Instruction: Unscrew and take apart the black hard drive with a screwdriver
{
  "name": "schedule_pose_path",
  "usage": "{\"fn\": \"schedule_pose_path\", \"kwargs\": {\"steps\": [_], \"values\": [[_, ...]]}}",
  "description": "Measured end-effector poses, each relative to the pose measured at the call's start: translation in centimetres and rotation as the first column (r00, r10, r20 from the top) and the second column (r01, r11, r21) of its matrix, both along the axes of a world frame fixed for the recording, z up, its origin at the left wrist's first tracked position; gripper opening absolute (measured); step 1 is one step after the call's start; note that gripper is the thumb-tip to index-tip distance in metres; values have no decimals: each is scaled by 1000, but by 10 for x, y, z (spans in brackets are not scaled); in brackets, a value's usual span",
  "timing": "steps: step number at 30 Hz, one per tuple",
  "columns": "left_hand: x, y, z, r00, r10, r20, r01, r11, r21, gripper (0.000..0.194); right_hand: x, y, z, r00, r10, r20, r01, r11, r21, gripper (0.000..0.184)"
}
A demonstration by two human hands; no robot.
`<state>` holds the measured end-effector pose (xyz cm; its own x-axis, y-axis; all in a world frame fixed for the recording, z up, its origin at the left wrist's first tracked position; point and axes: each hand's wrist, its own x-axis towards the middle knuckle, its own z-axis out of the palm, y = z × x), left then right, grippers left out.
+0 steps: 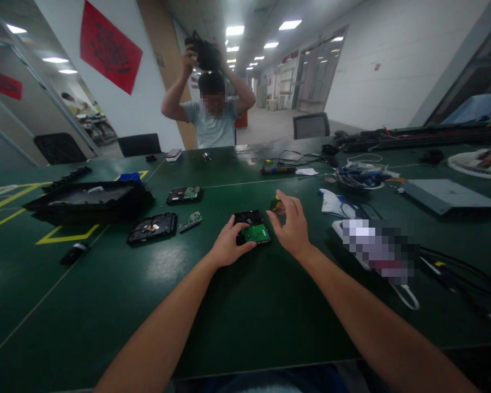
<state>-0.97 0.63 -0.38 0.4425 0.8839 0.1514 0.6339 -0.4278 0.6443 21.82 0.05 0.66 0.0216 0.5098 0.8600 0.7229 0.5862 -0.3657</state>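
A hard drive (257,233) with a green circuit board facing up lies on the dark green table in front of me. My left hand (230,244) grips it from the left, fingers over its top and thumb along the near edge. Just right of the drive, my right hand (289,222) is raised with its fingers curled around a small yellow and dark object (276,204), mostly hidden and too unclear to name. To the left are a second hard drive (185,194), a black drive casing (152,228) and a loose circuit board (191,221).
A black plastic tray (90,199) stands at left. On the right are a bowl of cables (360,177), a flat grey metal box (450,195), a blurred-out item (376,251) and black cables (458,267). Across the table a person (215,123) holds a dark object overhead.
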Motion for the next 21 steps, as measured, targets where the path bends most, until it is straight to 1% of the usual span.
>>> {"fn": "schedule_pose_path", "kwargs": {"steps": [6, 10, 15, 21], "values": [[0, -1, 2, 1000, 0, -7, 0, 1000, -10, 61, 0, 0, 0, 1000, 0, 19, 0, 1000, 1, 61], [1, -2, 4, 1000, 1, -10, -1, 1000, -10, 61, 0, 0, 0, 1000, 2, -2, -2, 1000, 17, 58], [1, -3, 6, 1000, 11, -5, -11, 1000, -19, 60, 0, -1, 0, 1000, -8, -2, 8, 1000, -19, 59], [2, -3, 6, 1000, 9, -25, -9, 1000, -16, 60, 0, -1, 0, 999, -8, -33, 8, 1000, -13, 54]]}}
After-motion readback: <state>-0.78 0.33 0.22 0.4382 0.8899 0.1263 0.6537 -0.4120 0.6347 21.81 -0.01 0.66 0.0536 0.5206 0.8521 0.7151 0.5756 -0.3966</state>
